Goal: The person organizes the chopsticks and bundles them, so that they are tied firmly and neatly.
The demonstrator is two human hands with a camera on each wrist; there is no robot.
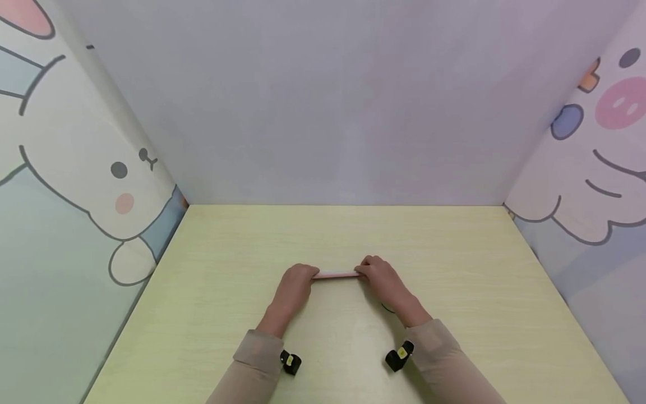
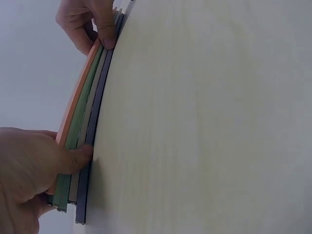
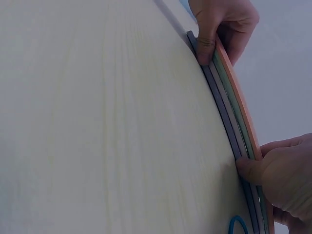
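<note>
My left hand (image 1: 295, 286) and right hand (image 1: 381, 280) pinch a slim bundle of coloured strips (image 1: 335, 275) near its two ends, above the middle of the table. In the left wrist view, the strips lie along each other: an orange strip (image 2: 77, 92), a green strip (image 2: 80, 109), a grey strip (image 2: 90, 112) and a dark blue strip (image 2: 97, 95) nearest the tabletop. Each thumb presses the near side, with the fingers behind. At the left end, the strips' tips are uneven. Whether the bundle touches the table, I cannot tell.
A pale wooden table (image 1: 227, 241) spreads around the hands, with a plain wall (image 1: 333, 101) behind it. Cartoon-printed panels (image 1: 65, 224) flank both sides. Small black cameras (image 1: 291, 363) sit at the wrists. A thin blue loop (image 3: 238, 219) shows near the right hand.
</note>
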